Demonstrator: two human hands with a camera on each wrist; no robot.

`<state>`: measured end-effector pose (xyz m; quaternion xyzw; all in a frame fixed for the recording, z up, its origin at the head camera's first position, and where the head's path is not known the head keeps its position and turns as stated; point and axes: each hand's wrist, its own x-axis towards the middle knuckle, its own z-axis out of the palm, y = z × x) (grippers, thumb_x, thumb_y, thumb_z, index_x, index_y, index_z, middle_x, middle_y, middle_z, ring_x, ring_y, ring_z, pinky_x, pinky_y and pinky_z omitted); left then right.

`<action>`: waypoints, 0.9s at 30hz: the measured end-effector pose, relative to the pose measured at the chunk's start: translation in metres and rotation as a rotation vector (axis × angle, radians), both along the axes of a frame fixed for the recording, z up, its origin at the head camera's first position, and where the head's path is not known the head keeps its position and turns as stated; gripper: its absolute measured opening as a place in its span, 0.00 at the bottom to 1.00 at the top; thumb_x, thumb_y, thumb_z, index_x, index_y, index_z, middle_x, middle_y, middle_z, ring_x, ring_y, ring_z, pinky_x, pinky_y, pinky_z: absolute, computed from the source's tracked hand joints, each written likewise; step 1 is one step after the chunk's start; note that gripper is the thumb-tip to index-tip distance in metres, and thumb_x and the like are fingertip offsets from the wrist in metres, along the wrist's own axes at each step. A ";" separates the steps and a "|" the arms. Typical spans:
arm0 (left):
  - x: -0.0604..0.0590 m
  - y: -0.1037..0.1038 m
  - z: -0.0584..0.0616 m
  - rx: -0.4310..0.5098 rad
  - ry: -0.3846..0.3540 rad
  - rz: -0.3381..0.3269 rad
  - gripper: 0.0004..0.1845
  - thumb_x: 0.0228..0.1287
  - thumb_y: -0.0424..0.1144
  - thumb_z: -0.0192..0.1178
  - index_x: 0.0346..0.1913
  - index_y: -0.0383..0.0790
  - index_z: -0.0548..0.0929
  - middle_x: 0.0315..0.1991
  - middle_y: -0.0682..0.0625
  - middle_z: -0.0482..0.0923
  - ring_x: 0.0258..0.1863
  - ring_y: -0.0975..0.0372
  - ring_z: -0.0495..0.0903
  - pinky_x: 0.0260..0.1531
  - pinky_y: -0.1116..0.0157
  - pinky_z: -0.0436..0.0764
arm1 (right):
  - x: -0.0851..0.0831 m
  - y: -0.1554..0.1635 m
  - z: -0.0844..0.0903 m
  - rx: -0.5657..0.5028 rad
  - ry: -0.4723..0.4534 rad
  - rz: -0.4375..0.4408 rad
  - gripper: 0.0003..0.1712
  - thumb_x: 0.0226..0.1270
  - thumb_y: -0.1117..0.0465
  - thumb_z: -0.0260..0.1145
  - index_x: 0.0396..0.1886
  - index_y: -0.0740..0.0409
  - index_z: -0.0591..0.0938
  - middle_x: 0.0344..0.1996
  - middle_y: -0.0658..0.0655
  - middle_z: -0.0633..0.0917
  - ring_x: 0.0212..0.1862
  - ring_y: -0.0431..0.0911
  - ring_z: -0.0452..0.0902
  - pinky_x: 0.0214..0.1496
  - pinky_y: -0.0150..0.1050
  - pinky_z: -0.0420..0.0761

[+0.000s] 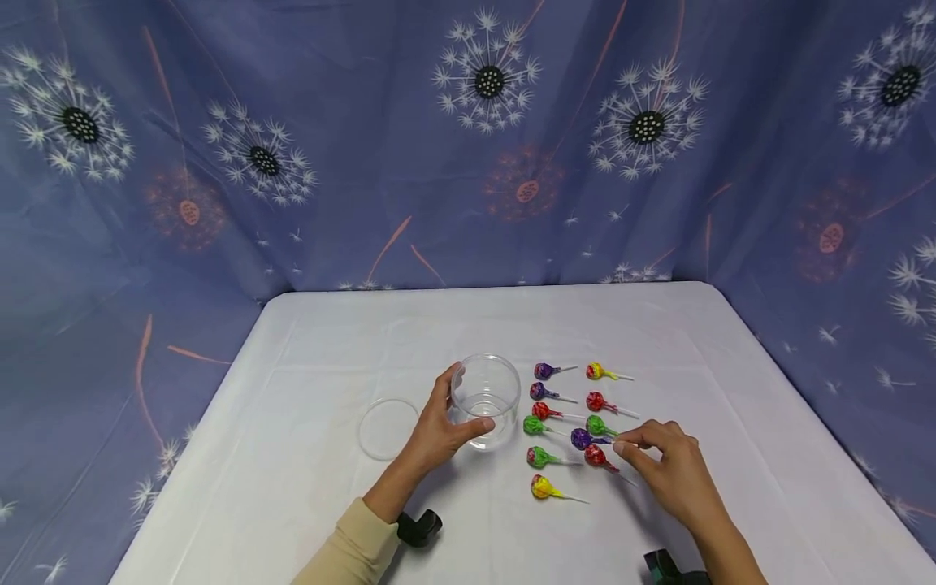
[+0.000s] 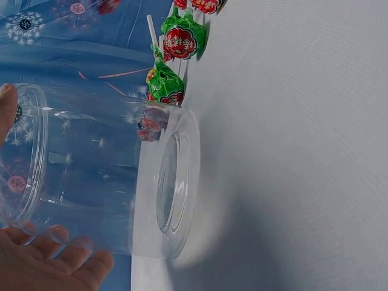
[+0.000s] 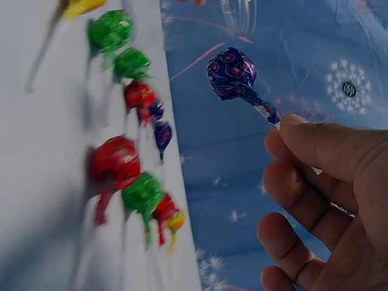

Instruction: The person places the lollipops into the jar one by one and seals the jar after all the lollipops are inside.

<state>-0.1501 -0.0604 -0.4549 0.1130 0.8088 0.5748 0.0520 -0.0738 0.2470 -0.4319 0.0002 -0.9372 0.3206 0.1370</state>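
My left hand (image 1: 440,429) grips a clear plastic jar (image 1: 486,398) by its side, thumb in front and fingers behind. In the left wrist view the jar (image 2: 91,170) has nothing visible inside it. Between thumb and forefinger my right hand (image 1: 667,465) pinches the stick of a purple lollipop (image 1: 582,439), its wrapped head pointing left. The right wrist view shows this purple lollipop (image 3: 232,74) raised off the table. Under and around it lie other wrapped lollipops, among them a red one (image 1: 595,456) and a green one (image 1: 597,425).
Several lollipops lie in two rough columns right of the jar, a yellow one (image 1: 543,487) nearest the front. A clear ring-shaped lid (image 1: 387,429) lies left of the jar. The white table (image 1: 241,487) meets a blue dandelion-print curtain (image 1: 409,146) at the back.
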 end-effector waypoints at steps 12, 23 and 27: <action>0.000 -0.002 0.000 -0.016 -0.005 0.005 0.51 0.49 0.51 0.72 0.73 0.52 0.52 0.73 0.45 0.54 0.71 0.48 0.58 0.70 0.48 0.61 | -0.035 -0.024 0.030 -0.019 0.071 0.138 0.04 0.58 0.62 0.69 0.30 0.48 0.87 0.26 0.44 0.84 0.36 0.38 0.66 0.35 0.36 0.63; 0.000 -0.002 0.002 -0.011 -0.018 0.011 0.51 0.49 0.51 0.71 0.73 0.53 0.52 0.73 0.46 0.55 0.71 0.45 0.59 0.69 0.46 0.61 | -0.060 -0.045 0.052 -0.053 0.125 0.241 0.03 0.60 0.60 0.68 0.32 0.51 0.87 0.27 0.45 0.84 0.37 0.39 0.67 0.35 0.35 0.67; 0.000 -0.003 0.002 -0.010 -0.024 0.008 0.51 0.49 0.51 0.71 0.73 0.54 0.51 0.73 0.46 0.55 0.71 0.45 0.59 0.68 0.45 0.61 | -0.066 -0.053 0.056 -0.052 0.145 0.270 0.03 0.59 0.61 0.69 0.32 0.51 0.88 0.27 0.45 0.84 0.37 0.38 0.67 0.38 0.36 0.66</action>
